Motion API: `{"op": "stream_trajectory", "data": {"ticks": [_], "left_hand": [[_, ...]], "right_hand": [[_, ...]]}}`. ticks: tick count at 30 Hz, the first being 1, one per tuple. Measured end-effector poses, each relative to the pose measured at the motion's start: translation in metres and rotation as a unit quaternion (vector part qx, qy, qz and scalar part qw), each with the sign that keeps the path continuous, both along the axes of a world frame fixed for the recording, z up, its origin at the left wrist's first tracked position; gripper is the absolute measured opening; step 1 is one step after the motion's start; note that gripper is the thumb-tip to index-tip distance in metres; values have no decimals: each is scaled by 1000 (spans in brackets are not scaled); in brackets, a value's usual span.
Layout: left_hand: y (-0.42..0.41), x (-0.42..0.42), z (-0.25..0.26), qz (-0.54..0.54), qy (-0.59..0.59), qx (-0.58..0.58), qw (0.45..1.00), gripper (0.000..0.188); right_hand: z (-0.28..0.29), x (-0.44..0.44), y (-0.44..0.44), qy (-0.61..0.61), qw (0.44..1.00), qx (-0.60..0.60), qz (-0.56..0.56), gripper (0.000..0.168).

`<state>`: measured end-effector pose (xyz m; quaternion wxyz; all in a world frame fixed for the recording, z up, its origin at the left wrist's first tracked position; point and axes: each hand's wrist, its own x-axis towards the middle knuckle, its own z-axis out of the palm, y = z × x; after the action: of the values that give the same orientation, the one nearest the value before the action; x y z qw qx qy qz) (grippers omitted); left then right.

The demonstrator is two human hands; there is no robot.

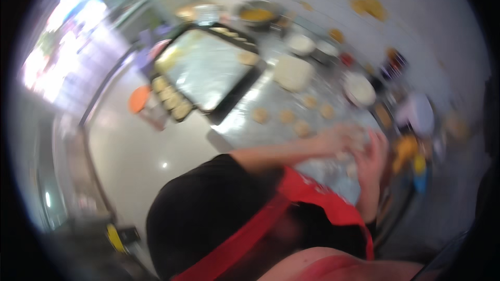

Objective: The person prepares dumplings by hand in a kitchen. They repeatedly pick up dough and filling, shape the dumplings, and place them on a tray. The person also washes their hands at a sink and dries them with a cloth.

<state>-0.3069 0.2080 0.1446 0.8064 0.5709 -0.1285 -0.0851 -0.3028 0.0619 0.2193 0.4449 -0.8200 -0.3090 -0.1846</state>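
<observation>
My left hand point(341, 140) and my right hand point(373, 156) meet over the right part of the metal work surface, their fingers touching. The picture is blurred, and whether something lies between the fingers cannot be told. Several small round dough pieces point(287, 116) lie on the metal surface just beyond my left forearm. Farther off rests a large flattened slab of dough point(293, 73). A small pale piece point(352, 171) is beside my right hand, near the red apron point(324, 199).
A foil-lined baking tray point(207, 70) with one dough round point(247, 58) stands at the upper left, overlapping trays of shaped dough point(172, 99). An orange-lidded container point(140, 99) stands left. Bowls, one with yellow contents point(257, 15), and a white-filled bowl point(359, 89) line the wall.
</observation>
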Motion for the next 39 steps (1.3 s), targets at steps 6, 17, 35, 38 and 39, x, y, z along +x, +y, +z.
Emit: {"op": "stream_trajectory", "data": {"ticks": [6,17,35,38,39], "left_hand": [[11,1,41,-111,32,249,962,59],[-31,-6,57,6,162,-233,959,44],[-19,12,68,77,139,-248,956,56],[-17,18,51,47,202,-329,921,55],[-16,16,53,16,210,-310,927,55]], "right_hand": [[-16,15,-33,6,983,-99,156,19],[-7,7,-32,47,992,119,8,13],[8,14,0,49,987,152,-6,17],[17,16,0,-149,987,-57,11,31],[21,21,1,-166,985,-39,-7,38]]}}
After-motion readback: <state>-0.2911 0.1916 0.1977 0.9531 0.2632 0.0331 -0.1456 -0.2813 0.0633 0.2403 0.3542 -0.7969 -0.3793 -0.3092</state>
